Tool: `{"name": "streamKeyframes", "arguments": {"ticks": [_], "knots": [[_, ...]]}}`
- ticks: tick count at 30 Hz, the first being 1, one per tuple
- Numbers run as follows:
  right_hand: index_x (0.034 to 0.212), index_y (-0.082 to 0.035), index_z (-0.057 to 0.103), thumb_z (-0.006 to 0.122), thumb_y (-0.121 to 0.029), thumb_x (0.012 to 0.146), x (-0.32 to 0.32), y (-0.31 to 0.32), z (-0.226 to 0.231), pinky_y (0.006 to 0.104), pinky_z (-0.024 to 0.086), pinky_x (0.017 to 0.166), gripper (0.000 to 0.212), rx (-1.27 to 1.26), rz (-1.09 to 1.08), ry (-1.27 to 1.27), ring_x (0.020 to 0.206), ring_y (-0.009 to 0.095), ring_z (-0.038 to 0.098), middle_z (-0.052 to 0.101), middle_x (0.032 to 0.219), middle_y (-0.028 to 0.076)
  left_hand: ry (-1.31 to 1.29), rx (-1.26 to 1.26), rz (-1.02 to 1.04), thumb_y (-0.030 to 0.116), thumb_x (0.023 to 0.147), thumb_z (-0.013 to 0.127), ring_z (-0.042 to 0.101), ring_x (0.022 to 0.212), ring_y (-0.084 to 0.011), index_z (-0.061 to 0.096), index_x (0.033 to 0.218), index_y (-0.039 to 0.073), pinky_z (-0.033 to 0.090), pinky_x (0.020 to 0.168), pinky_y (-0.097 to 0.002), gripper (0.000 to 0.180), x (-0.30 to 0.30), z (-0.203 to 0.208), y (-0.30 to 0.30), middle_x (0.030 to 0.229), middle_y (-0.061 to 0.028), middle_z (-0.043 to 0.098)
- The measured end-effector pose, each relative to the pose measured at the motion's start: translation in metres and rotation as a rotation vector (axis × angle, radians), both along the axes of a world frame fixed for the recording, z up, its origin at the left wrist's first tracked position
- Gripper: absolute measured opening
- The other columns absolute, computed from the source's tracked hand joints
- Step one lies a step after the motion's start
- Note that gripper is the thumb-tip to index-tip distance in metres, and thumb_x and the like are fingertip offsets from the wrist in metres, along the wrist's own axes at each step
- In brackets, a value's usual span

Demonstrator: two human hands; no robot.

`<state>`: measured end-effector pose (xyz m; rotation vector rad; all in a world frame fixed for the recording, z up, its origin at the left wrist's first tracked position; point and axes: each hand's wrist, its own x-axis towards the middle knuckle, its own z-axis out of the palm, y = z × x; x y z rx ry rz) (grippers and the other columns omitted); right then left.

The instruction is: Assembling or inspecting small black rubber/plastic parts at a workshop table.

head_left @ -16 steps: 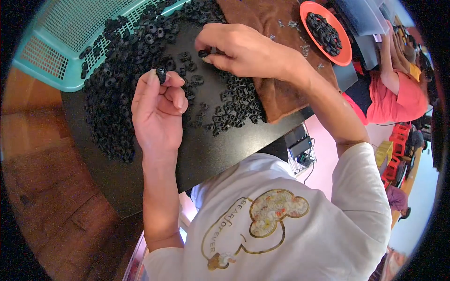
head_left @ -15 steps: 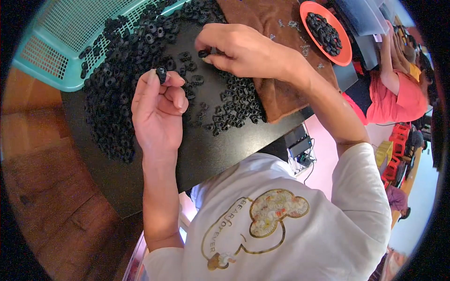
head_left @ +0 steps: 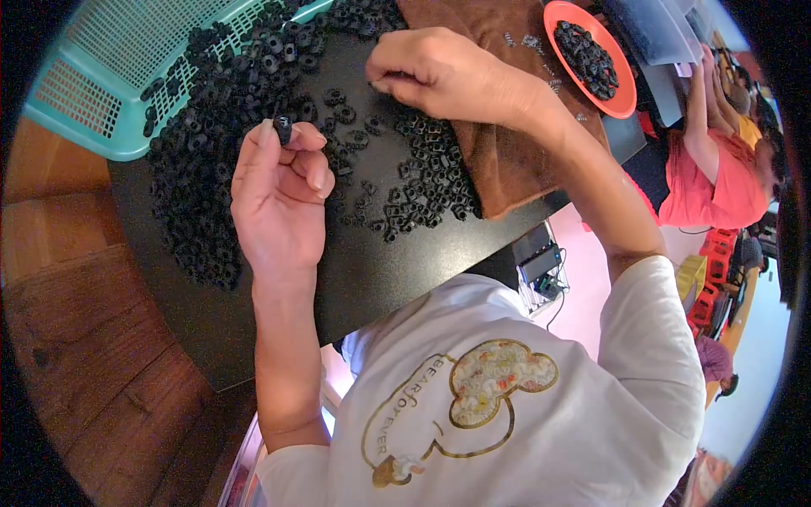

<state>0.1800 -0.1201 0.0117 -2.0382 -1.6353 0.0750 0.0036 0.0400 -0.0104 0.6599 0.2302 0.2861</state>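
Observation:
Between its thumb and forefinger, my left hand pinches a small rounded black plastic piece, palm turned up and the other fingers curled. Higher up and to the right, my right hand hangs over the table with its fingers closed; whatever its fingertips hold, if anything, is hidden. A large heap of similar black plastic pieces lies left of my left hand. Below my right hand, smaller open-framed black pieces are spread across the dark table, several of them loose between the hands.
A green plastic basket lies tipped at the far left, with black pieces spilling from it. On a brown cloth at the right are tiny metal springs. Beyond stands an orange bowl of black parts. Another person in a red shirt sits farther right.
My right hand has risen slightly and shifted a little right; the black piece seen at its fingertips before no longer shows. My left hand has moved slightly left and up, still pinching its piece.

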Motion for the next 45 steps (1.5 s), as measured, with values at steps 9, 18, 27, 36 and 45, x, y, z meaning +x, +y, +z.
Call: {"name": "streamKeyframes", "arguments": {"ticks": [9,18,27,36,45], "knots": [[0.09,-0.005,0.058,0.055,-0.012,0.081,0.007,0.0,-0.005,0.0489,0.051,0.071,0.012,-0.044,-0.035,-0.12,0.087,0.038,0.06,0.058,0.091,0.015,0.006,-0.014,0.002,0.021,0.098,0.048,0.053,0.06,-0.0152,0.058,0.096,0.005,0.04,0.052,-0.0259,0.018,-0.001,0.001,0.0,0.089,-0.0113,0.065],[0.092,-0.003,0.059,0.065,-0.028,0.08,-0.014,0.003,0.007,0.0469,0.053,0.069,0.028,-0.19,0.066,-0.084,0.084,0.038,0.063,0.058,0.09,0.016,-0.003,-0.027,0.006,0.021,0.098,0.047,0.053,0.059,-0.0156,0.058,0.095,0.006,0.04,0.051,-0.0253,0.018,0.0,0.001,0.001,0.089,-0.0117,0.065],[0.089,-0.004,0.059,0.061,-0.023,0.082,-0.009,0.0,0.002,0.0471,0.053,0.067,0.02,-0.114,0.0,-0.095,0.082,0.037,0.062,0.059,0.089,0.015,-0.041,0.027,-0.032,0.024,0.097,0.048,0.048,0.062,-0.0145,0.063,0.099,0.004,0.036,0.053,-0.0254,0.025,-0.001,0.001,0.0,0.091,-0.0102,0.062],[0.091,-0.006,0.059,0.056,-0.014,0.081,0.015,-0.002,-0.009,0.0495,0.052,0.072,0.013,0.005,-0.123,-0.161,0.089,0.038,0.061,0.061,0.092,0.015,-0.027,0.052,-0.024,0.023,0.097,0.048,0.049,0.062,-0.0149,0.063,0.1,0.003,0.036,0.053,-0.0252,0.025,-0.002,0.003,-0.002,0.092,-0.0107,0.062],[0.095,-0.003,0.059,0.059,-0.012,0.08,0.002,0.008,-0.003,0.0459,0.051,0.073,0.017,-0.123,-0.098,-0.165,0.086,0.036,0.061,0.058,0.092,0.015,-0.031,0.021,-0.033,0.022,0.098,0.047,0.049,0.062,-0.016,0.063,0.1,0.003,0.037,0.053,-0.0261,0.025,-0.001,0.0,-0.001,0.092,-0.0123,0.062]]}}
